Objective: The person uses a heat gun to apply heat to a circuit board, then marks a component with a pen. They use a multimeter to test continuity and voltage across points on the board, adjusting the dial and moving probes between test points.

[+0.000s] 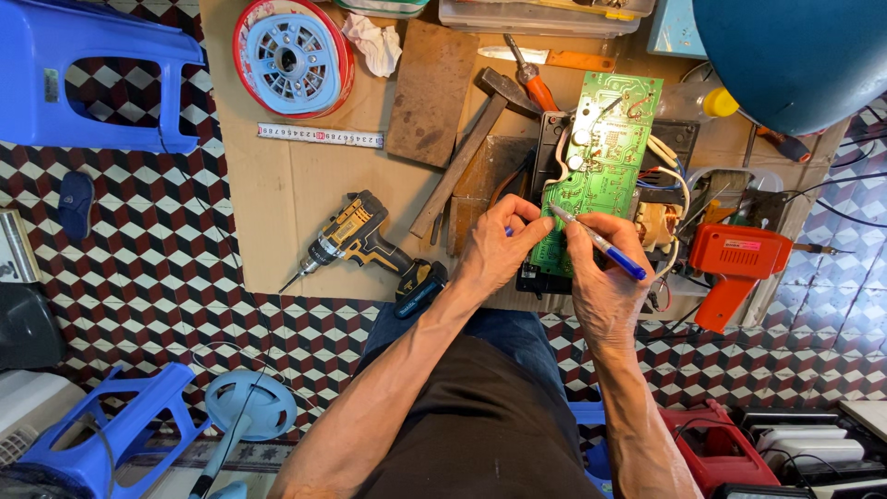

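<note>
Both hands hide the green circuit board (605, 148)'s lower end: left hand (494, 249) fingers pinching it, right hand (605, 277) fingers gripping a blue pen (605, 246).

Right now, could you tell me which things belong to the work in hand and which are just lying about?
In use: green circuit board, blue pen in right hand, left hand steadying the board.

Lying about: cordless drill, hammer, ruler, orange soldering gun.

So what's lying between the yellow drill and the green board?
In the head view, a hammer with a wooden handle lies slanted between the yellow drill and the green board, on the cardboard sheet.
</note>
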